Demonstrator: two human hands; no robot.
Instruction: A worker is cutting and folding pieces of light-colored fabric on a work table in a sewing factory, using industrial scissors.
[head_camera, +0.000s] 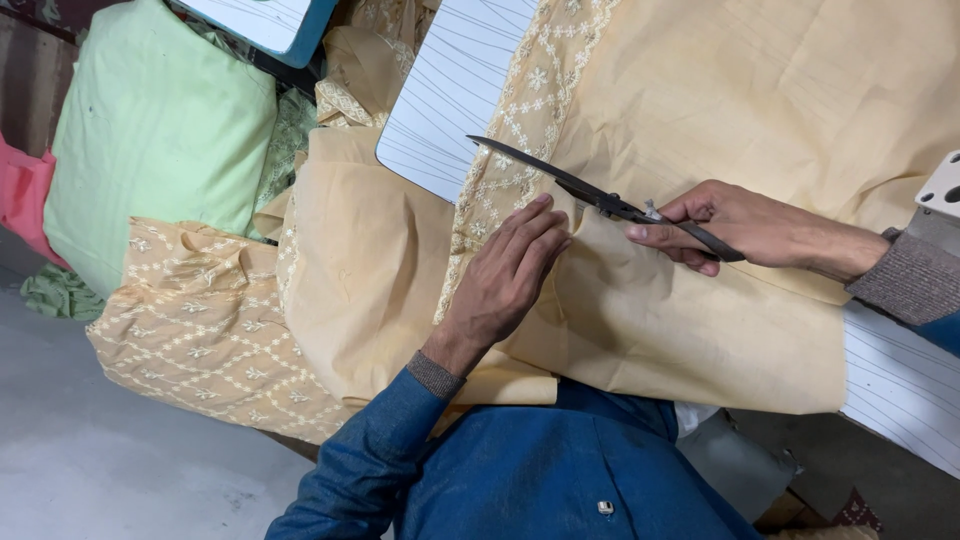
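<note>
On the white counter (450, 90) in front of you, the pale yellow cloth (760, 90) lies spread and hangs over the near edge toward your lap. Your right hand (745, 225) has its grip closed around the handles of a pair of dark scissors (590, 190), whose blades stand apart, the long upper blade pointing left across the embroidered border (520, 120). Your left hand (505, 275) lies flat on the cloth just below the blades, fingers stretched and together, pressing the fabric down and holding nothing.

As to progress, the blades sit at the embroidered strip with the plain cloth to their right. I cannot tell from this view how long a cut already runs behind the scissors; the folds hide it. By the look of it, the border ahead of the blade tips is uncut, so most of that line seems left to do.

To your left, a second embroidered piece (200, 330) of the same yellow lies draped lower down, well apart from your hands. Beyond it rest a light green bundle (150, 130) and a bit of pink cloth (22, 195).
</note>
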